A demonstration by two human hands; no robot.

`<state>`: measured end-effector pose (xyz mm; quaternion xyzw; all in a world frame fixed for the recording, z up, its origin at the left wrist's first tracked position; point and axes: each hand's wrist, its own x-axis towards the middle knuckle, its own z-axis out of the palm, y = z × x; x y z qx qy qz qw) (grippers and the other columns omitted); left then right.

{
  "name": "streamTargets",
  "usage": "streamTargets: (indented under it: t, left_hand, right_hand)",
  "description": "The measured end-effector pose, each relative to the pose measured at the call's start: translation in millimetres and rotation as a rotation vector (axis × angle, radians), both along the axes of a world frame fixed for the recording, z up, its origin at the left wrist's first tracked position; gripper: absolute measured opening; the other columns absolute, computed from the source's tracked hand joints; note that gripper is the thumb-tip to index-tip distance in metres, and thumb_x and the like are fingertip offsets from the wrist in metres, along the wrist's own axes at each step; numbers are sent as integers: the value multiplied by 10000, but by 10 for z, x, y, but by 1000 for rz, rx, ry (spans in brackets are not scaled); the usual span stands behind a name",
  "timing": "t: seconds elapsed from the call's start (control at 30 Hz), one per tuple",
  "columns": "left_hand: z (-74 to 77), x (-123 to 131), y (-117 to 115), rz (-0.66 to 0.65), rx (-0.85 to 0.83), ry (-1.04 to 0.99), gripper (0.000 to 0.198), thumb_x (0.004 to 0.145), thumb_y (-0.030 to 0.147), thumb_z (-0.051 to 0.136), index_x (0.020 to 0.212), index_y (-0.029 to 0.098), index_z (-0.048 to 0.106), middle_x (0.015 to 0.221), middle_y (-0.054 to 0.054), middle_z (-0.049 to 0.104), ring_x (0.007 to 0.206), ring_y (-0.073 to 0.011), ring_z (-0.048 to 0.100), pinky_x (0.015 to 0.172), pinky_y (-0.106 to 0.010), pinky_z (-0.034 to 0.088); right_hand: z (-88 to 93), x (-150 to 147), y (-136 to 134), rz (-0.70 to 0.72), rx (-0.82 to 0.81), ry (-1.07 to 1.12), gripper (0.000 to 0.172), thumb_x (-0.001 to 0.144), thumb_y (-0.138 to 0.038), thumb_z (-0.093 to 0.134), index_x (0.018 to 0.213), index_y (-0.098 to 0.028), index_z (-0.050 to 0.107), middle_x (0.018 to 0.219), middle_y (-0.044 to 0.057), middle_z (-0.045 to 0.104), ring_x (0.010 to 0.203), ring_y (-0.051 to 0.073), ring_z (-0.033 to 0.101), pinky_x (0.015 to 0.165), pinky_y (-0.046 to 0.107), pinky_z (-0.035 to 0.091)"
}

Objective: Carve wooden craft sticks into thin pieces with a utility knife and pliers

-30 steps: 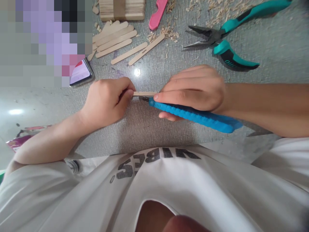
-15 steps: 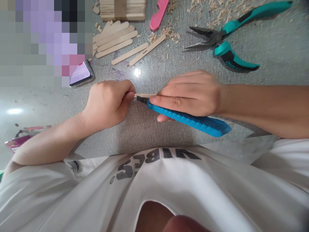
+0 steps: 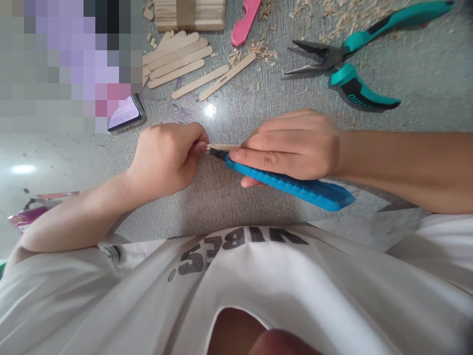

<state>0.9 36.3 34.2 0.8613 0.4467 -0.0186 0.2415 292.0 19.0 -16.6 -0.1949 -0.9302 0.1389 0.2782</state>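
Note:
A thin wooden craft stick [image 3: 222, 147] lies level between my two hands, with only a short stretch of it showing. My left hand [image 3: 168, 155] is closed in a pinch on its left end. My right hand [image 3: 293, 143] is wrapped round a blue utility knife [image 3: 291, 185], the index finger stretched along the handle. The knife's dark blade tip [image 3: 218, 154] meets the stick's near edge close to my left thumb. The right end of the stick is hidden under my right fingers.
Beyond my hands lie loose craft sticks [image 3: 181, 54], a banded stick bundle [image 3: 207, 15], a pink-handled tool [image 3: 246, 24] and wood shavings [image 3: 260, 52]. Teal-handled needle-nose pliers [image 3: 338, 56] rest open at the right. A phone [image 3: 127, 113] sits at the left, beside a blurred-out patch.
Both hands, the knife and the stick hold nearly the same pose. The whole view has shifted very slightly, with the table objects a few pixels further right.

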Motion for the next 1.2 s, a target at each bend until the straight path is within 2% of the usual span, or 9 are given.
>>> streamTargets:
  t: [0.2,0.4,0.87,1.03,1.13,1.2]
  left_hand:
    - [-22,4,-1,-9,26,-18,306,981,324,463,939,210,744,752,-62,703,658,-200,555,628,-351,347]
    - [-40,-20,-3,-15,36,-42,263,985,308,476,921,237,721,727,-46,679,643,-202,554,616,-356,347]
    - [-10,-7,3,1,-4,-1,272,987,344,449,927,255,699,735,-46,660,654,-220,544,633,-372,341]
    - [-29,-25,18,-31,38,-33,266,975,318,452,924,246,703,722,-45,669,645,-217,569,620,-369,353]
    - [-39,-18,25,-62,51,-33,267,975,311,445,928,245,700,722,-39,683,638,-213,600,610,-361,359]
    - [-29,-13,34,-59,30,-33,276,993,306,432,1026,242,698,754,-30,725,654,-217,641,619,-361,387]
  right_hand:
    - [0,-17,6,1,2,-5,347,1130,-456,627,1421,-287,714,1032,6,788,903,164,753,804,309,611]
    - [15,-19,2,9,29,-49,345,1150,-487,574,1363,-264,729,1020,21,782,888,167,751,785,322,618]
    - [30,-11,0,4,27,-6,364,1123,-452,649,1433,-264,685,1012,1,775,897,159,743,798,298,590]
    - [60,-42,19,-1,73,70,393,1106,-402,687,1406,-151,656,978,33,786,880,159,742,765,283,562]
    - [52,-78,41,-22,53,110,359,1111,-378,681,1387,-151,643,961,19,785,851,143,740,749,263,563]
    - [46,-83,49,-19,20,102,356,1124,-373,656,1406,-158,630,954,15,780,845,147,747,741,266,573]
